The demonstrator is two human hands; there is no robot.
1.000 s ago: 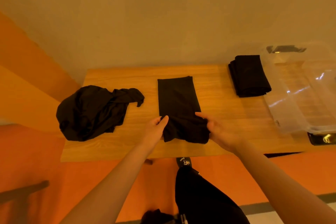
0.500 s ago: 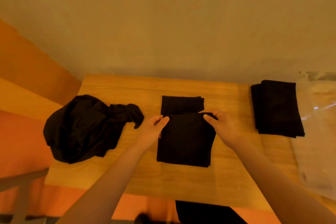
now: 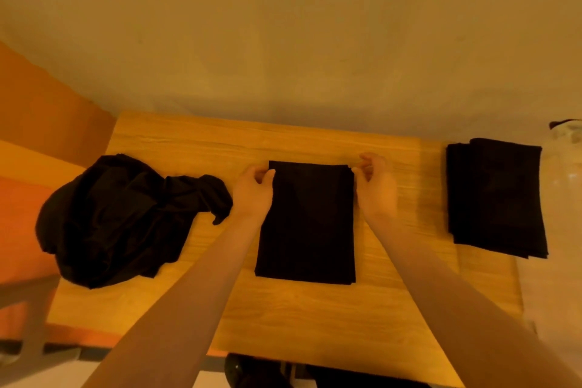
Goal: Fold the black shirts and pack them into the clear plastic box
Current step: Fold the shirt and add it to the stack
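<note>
A black shirt lies folded into a rectangle in the middle of the wooden table. My left hand pinches its far left corner. My right hand pinches its far right corner. A crumpled heap of black shirts sits at the table's left end. A stack of folded black shirts lies to the right. Only a strip of the clear plastic box shows at the right edge of the view.
A pale wall rises just behind the table's far edge. An orange floor shows to the left of the table. Part of a grey frame stands at the lower left. Dark clothing of mine shows below the table's near edge.
Both hands carried the shirt's near edge up to its far edge, folding it in half. The view shifted, so the box now sits mostly out of frame.
</note>
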